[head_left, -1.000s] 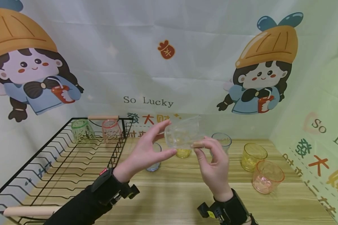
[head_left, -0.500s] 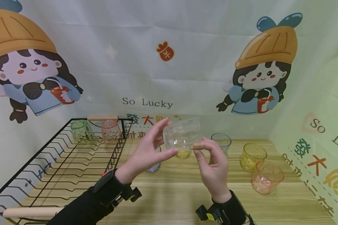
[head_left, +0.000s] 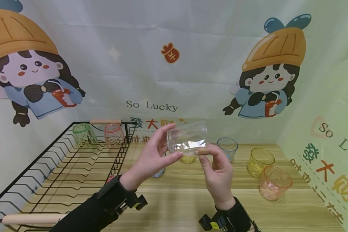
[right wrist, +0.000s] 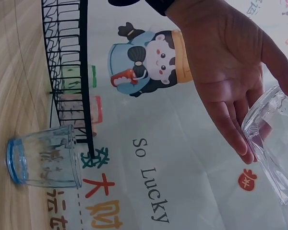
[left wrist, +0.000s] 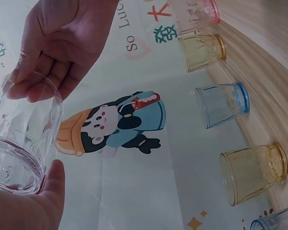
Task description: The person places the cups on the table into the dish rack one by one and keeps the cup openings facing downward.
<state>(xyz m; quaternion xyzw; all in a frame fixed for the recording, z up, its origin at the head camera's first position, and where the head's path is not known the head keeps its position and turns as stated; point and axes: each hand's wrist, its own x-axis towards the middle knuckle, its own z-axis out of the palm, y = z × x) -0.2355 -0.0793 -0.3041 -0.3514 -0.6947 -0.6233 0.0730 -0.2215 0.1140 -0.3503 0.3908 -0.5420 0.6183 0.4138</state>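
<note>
A clear glass (head_left: 188, 137) is held in the air on its side between both hands, its base to the left and its mouth to the right. My left hand (head_left: 154, 154) grips the base end, thumb below and fingers behind. At the mouth, my right hand (head_left: 218, 172) pinches the rim between thumb and fingers. The left wrist view shows the thick base of the clear glass (left wrist: 14, 165) close to the left thumb. Behind it on the table stand a yellow glass (head_left: 188, 159), a blue-rimmed glass (head_left: 227, 149) and a bluish glass (head_left: 159, 172), partly hidden.
On the left is a black wire dish rack (head_left: 50, 175) with wooden handles. A green glass (head_left: 84, 137) and a pink glass (head_left: 114, 135) stand upside down at its far end. To the right, another yellow glass (head_left: 260, 162) and a pink glass (head_left: 275, 183) stand on the wooden table (head_left: 174, 206).
The clear glass has turned slightly in the hands, and a bright reflection now shows on its lower side. Both hands keep hold of it, with the right hand shifted slightly left.
</note>
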